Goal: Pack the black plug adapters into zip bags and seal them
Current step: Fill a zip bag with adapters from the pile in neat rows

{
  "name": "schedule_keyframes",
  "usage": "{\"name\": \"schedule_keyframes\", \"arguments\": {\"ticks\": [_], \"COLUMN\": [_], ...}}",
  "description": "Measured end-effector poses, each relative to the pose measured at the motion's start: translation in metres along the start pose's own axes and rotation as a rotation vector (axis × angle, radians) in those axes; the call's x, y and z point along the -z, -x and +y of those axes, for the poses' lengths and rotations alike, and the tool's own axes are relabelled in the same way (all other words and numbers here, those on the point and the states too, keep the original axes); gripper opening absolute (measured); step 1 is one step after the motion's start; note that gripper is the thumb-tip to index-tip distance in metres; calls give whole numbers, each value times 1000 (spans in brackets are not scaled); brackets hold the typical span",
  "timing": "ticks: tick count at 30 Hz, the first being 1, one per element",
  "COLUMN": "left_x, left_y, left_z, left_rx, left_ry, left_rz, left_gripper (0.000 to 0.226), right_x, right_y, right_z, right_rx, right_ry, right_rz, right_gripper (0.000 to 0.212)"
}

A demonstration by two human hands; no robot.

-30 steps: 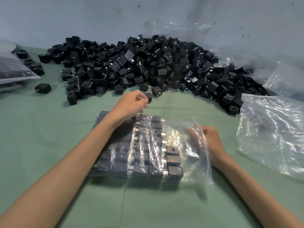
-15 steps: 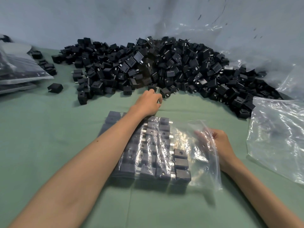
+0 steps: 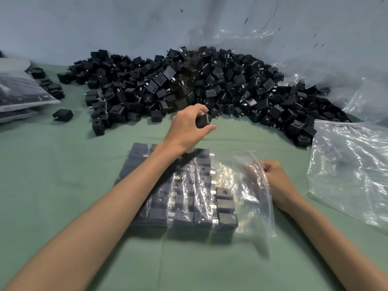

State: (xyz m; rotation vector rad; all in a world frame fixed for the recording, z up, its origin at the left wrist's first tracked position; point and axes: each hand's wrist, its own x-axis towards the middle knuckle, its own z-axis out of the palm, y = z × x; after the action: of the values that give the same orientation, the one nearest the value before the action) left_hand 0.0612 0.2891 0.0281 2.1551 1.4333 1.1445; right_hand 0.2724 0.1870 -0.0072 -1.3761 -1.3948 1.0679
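Left hand (image 3: 189,128) has one black adapter (image 3: 203,121) pinched between thumb and fingers, right at the near edge of the big pile of adapters (image 3: 189,85) that's heaped against the wall (image 3: 105,24). Just on the person's side of that, the zip bag (image 3: 231,179) lies flat on the green table cover (image 3: 63,185). It's mostly full of packed adapters (image 3: 225,204) lined up in neat rows, metal prongs pointing toward the bag's open right side. The rightmost row only has three in it, down at the near end. The left forearm crosses over the left part of the bag. Right hand (image 3: 275,179) is at the bag's mouth, fingers tucked in behind the plastic and thumb curled over, gripping the open edge and holding it up a bit. So the hands are apart, each one clamped on its own thing. Further out there's a big crumpled clear plastic bag (image 3: 352,177) on the right, touching the end of the pile, and more clear plastic runs up the wall behind the heap. One stray adapter (image 3: 63,114) sits by itself just left of the pile, and a couple of filled bags (image 3: 19,95) are stacked at the far left edge.
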Motion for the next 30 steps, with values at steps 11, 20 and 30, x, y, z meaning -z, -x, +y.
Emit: {"name": "schedule_keyframes", "arguments": {"ticks": [11,20,30], "left_x": [27,26,35], "left_y": [47,62,47], "left_z": [49,86,54], "left_rx": [358,362,211], "left_ry": [446,432,167], "left_rz": [-287,-499,-396], "left_gripper": [33,24,42], "right_x": [52,-15,43], "right_y": [13,28,6], "right_z": [-80,-81,-80], "right_rx": [441,742,324], "right_ry": [869,881,889], "right_rz": [-59,56,188], "right_gripper": [25,43,39]}}
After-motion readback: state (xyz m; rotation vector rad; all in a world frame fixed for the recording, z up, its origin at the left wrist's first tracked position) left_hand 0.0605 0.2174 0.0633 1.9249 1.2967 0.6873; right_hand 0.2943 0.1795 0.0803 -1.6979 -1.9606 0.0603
